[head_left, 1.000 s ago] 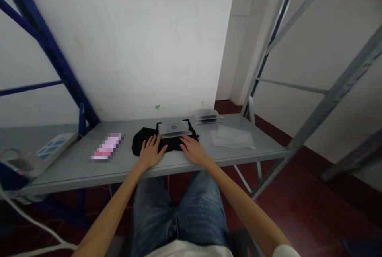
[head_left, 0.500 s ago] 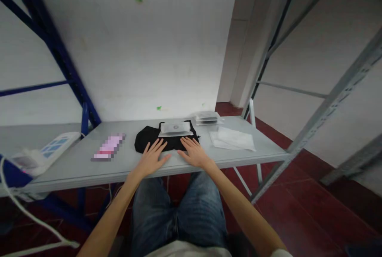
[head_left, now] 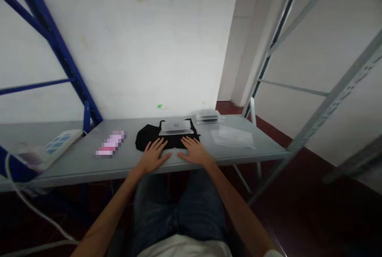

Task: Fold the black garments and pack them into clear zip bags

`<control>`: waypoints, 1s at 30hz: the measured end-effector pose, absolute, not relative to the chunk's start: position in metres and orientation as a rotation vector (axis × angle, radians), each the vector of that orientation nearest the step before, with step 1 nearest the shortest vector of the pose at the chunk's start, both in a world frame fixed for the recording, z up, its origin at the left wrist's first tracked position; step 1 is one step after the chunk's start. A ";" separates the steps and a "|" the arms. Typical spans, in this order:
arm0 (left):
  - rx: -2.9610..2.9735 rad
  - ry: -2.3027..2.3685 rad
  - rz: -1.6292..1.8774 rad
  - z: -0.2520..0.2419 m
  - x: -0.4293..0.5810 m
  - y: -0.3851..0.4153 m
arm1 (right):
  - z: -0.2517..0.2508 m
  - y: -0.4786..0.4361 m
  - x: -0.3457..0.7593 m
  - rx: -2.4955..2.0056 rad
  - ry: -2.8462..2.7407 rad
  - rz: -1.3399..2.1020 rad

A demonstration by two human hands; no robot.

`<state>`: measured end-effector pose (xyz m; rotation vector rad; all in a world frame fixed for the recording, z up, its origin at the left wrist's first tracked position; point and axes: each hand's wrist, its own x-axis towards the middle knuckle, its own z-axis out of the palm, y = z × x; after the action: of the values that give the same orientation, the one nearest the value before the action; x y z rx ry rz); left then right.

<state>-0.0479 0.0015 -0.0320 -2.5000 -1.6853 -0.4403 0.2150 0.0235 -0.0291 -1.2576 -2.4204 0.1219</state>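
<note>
The cloth (head_left: 171, 142) is lying on the table (head_left: 74, 163), partly under a packet (head_left: 176, 127); I'm judging it soft, light and floppy, best pinched at its near corners. I'm resting the left hand (head_left: 152, 157) and right hand (head_left: 194, 152) along its near edge, fingers apart, gripping nothing. Rightward, white sheets (head_left: 232, 137) are lying apart.

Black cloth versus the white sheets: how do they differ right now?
Colour: the black cloth is dark; the white sheets are pale.
Outline: the black cloth looks irregular, bulging at the left; the white sheets have straighter edges.
Hands: the fingers of the left hand and right hand overlap the black cloth's near part; the white sheets lie apart, to their right.
Shared: both lie on the table.
</note>
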 end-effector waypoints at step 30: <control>-2.479 -1.663 -0.455 -0.034 -0.046 0.001 | -0.030 0.015 0.214 -1.326 -2.351 0.040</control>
<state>-0.0465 0.0007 -0.0336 -2.4786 -1.6630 -0.4551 0.2143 0.0146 -0.0301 -1.3255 -2.3506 0.0402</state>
